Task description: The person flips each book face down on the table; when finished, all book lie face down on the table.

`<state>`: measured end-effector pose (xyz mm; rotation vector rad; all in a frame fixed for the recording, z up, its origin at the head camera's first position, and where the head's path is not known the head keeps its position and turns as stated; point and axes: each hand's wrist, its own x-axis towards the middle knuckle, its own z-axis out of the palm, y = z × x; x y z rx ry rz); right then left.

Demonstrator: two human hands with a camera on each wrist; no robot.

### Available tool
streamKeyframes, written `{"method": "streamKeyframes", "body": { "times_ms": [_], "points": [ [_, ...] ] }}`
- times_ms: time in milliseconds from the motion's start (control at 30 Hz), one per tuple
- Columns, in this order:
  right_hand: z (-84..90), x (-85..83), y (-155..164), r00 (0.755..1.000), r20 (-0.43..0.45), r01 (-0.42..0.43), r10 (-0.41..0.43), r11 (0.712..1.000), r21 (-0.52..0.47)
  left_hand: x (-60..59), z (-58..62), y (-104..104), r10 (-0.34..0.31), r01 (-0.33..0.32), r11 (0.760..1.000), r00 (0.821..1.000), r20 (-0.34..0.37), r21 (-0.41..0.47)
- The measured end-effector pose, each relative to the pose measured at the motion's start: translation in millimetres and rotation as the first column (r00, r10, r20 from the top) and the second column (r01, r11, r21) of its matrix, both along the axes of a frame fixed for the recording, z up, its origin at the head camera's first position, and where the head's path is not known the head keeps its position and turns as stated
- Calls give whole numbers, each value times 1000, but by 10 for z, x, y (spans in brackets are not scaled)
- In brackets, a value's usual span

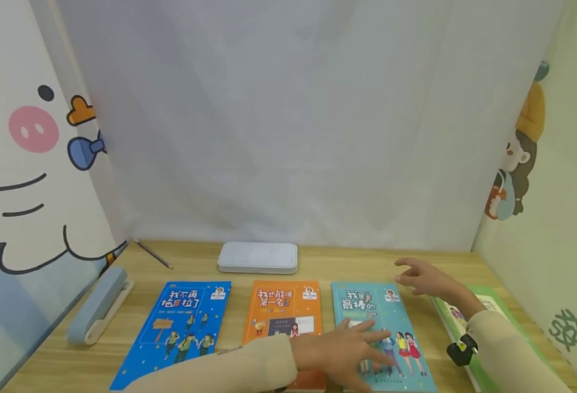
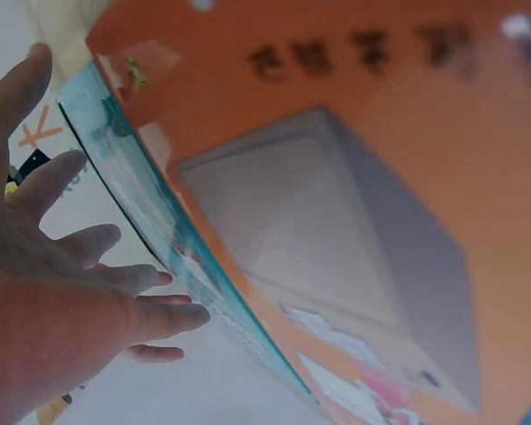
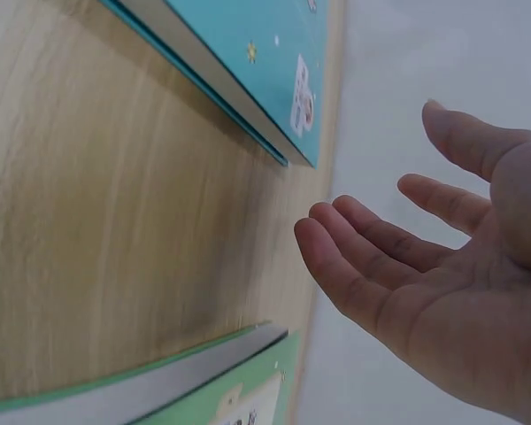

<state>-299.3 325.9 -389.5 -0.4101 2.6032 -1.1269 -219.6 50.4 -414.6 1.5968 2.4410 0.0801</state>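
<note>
Right now my left hand [image 1: 340,352] lies flat with straight fingers on the lower cover of the teal book [image 1: 367,305], which lies flat on the worktop [image 1: 72,360] beside the orange book [image 1: 283,305]. My right hand [image 1: 423,278] hovers open and empty near its far right corner. I'd judge the book a light, bendy paperback with a slick cover, so I'd take it by the free right edge, thumb on top, fingers underneath.

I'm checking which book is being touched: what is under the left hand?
The left hand lies flat with spread fingers on the teal book; its wrist crosses the orange book. The cover art beneath the palm is hidden.
</note>
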Motion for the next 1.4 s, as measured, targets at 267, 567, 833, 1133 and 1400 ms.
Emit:
{"method": "streamKeyframes", "body": {
  "times_ms": [267, 567, 833, 1133, 1400],
  "points": [
    [-78, -15, -135, 1000, -9, -3, 3, 1000, 26, -22, -49, -52, -15, 16, 1000, 998, 60, -23],
    [-125, -3, -215, 1000, -17, 12, -12, 1000, 23, -30, -61, -50, 6, -3, 999, 997, 76, -42],
    [-149, 1, -263, 1000, -29, 2, -1, 1000, 26, -41, -65, -53, 23, -17, 999, 992, 121, -52],
    [-152, -13, -291, 998, -57, 15, -11, 998, 59, -87, -141, -40, 33, -29, 998, 994, 104, -48],
    [-144, -27, -343, 995, -97, 31, -17, 989, 147, -88, -163, -40, 38, -33, 998, 993, 116, -49]
  ]
}}
